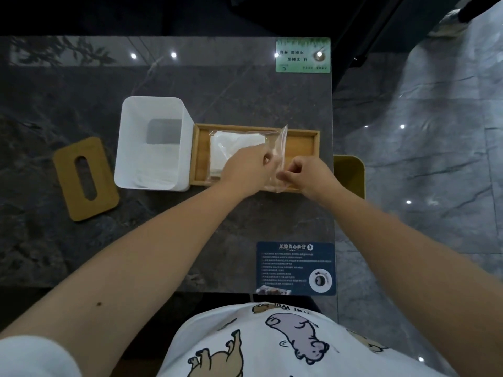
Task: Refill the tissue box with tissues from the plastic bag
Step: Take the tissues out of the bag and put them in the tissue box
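Observation:
A white tissue box (128,148) stands open and empty on the dark table. Its wooden lid (65,183) with an oval slot lies flat to the left. To the right, a wooden tray (302,144) holds a clear plastic bag (281,142) with a stack of white tissues (231,142) inside. My left hand (245,170) pinches the bag's open end over the tissues. My right hand (307,175) pinches the same end from the right, and the plastic stands up between the two hands.
The table's right edge runs just past the tray. A yellow chair back (351,172) sits beyond it. A green sign (302,55) lies at the far right corner, a dark blue sign (296,268) at the near right corner.

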Demonstrator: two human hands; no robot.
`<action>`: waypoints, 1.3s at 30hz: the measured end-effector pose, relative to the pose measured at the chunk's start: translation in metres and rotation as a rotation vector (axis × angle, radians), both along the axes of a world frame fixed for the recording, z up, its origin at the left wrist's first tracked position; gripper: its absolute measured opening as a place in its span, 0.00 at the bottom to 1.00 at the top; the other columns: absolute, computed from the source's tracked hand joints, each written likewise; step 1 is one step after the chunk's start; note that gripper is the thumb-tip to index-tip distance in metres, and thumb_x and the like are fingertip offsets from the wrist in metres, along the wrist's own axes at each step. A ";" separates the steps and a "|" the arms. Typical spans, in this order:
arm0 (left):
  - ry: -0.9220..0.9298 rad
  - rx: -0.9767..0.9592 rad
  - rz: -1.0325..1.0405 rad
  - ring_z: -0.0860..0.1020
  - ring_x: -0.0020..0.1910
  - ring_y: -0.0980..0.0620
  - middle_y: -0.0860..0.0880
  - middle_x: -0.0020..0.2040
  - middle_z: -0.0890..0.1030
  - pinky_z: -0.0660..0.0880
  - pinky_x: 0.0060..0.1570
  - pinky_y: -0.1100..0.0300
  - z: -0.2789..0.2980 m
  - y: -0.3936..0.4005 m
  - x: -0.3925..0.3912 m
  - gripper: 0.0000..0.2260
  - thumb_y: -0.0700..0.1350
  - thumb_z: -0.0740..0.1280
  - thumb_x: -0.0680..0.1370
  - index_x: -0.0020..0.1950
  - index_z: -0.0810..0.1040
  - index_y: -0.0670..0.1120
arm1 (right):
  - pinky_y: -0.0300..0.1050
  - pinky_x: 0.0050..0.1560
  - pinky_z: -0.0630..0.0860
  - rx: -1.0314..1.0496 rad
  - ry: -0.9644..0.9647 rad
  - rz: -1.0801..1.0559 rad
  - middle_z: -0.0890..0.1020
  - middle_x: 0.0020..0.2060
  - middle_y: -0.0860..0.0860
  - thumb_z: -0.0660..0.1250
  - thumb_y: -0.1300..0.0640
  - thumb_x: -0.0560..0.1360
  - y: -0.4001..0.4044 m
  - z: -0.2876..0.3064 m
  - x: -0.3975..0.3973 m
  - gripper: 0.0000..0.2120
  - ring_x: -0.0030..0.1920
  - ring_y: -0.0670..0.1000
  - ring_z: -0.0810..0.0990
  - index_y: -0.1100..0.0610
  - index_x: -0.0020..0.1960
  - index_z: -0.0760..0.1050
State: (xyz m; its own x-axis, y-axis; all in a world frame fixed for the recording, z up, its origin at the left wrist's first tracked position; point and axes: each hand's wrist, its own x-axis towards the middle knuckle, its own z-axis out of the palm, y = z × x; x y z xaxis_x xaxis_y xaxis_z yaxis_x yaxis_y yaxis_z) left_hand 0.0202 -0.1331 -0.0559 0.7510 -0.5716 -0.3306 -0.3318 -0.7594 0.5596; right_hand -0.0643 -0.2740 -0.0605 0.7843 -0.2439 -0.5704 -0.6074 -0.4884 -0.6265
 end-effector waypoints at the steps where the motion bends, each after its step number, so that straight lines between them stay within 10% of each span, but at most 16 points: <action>1: 0.068 0.011 0.008 0.77 0.37 0.58 0.55 0.37 0.79 0.69 0.36 0.63 -0.001 -0.005 0.003 0.11 0.56 0.62 0.78 0.44 0.78 0.52 | 0.41 0.37 0.74 -0.015 -0.007 0.013 0.82 0.37 0.47 0.70 0.47 0.74 0.001 0.000 0.000 0.07 0.38 0.46 0.80 0.49 0.42 0.76; 7: 0.311 -0.056 0.049 0.79 0.38 0.56 0.55 0.37 0.80 0.71 0.36 0.64 -0.003 -0.003 0.014 0.07 0.50 0.67 0.78 0.39 0.80 0.55 | 0.43 0.38 0.77 0.004 -0.020 0.032 0.82 0.36 0.48 0.70 0.46 0.74 0.004 0.003 0.000 0.09 0.37 0.49 0.80 0.51 0.42 0.77; 16: 0.403 -0.151 0.207 0.74 0.37 0.52 0.48 0.37 0.77 0.72 0.37 0.59 0.009 0.017 0.021 0.08 0.46 0.61 0.77 0.40 0.75 0.46 | 0.39 0.28 0.72 0.243 0.194 -0.518 0.80 0.36 0.51 0.65 0.53 0.77 -0.007 0.007 -0.001 0.07 0.29 0.46 0.74 0.56 0.45 0.78; 24: 0.396 -0.105 0.154 0.79 0.44 0.46 0.44 0.43 0.80 0.76 0.45 0.53 0.012 0.016 0.019 0.11 0.47 0.60 0.79 0.45 0.78 0.43 | 0.29 0.34 0.69 -0.290 -0.441 -0.009 0.77 0.37 0.41 0.65 0.55 0.79 0.009 0.024 0.010 0.04 0.36 0.40 0.77 0.51 0.53 0.76; 30: 0.360 -0.152 0.132 0.79 0.40 0.50 0.47 0.39 0.81 0.75 0.38 0.58 0.015 0.013 0.015 0.10 0.49 0.61 0.78 0.41 0.77 0.48 | 0.47 0.50 0.82 0.195 0.103 -0.137 0.83 0.48 0.53 0.62 0.59 0.80 0.008 0.023 0.034 0.11 0.48 0.51 0.83 0.56 0.61 0.77; 33: 0.323 -0.178 0.077 0.77 0.36 0.58 0.54 0.36 0.80 0.71 0.35 0.66 0.022 0.008 0.011 0.09 0.51 0.61 0.79 0.40 0.77 0.56 | 0.43 0.46 0.83 0.482 0.090 -0.244 0.85 0.50 0.55 0.63 0.62 0.79 0.001 0.021 0.039 0.11 0.47 0.50 0.85 0.58 0.59 0.79; 39: 0.299 -0.216 0.015 0.75 0.36 0.53 0.51 0.36 0.79 0.70 0.35 0.61 0.030 0.007 0.006 0.11 0.50 0.61 0.78 0.41 0.78 0.47 | 0.38 0.35 0.79 0.431 0.117 -0.255 0.85 0.43 0.55 0.63 0.64 0.79 -0.004 0.016 0.038 0.08 0.35 0.45 0.85 0.58 0.54 0.80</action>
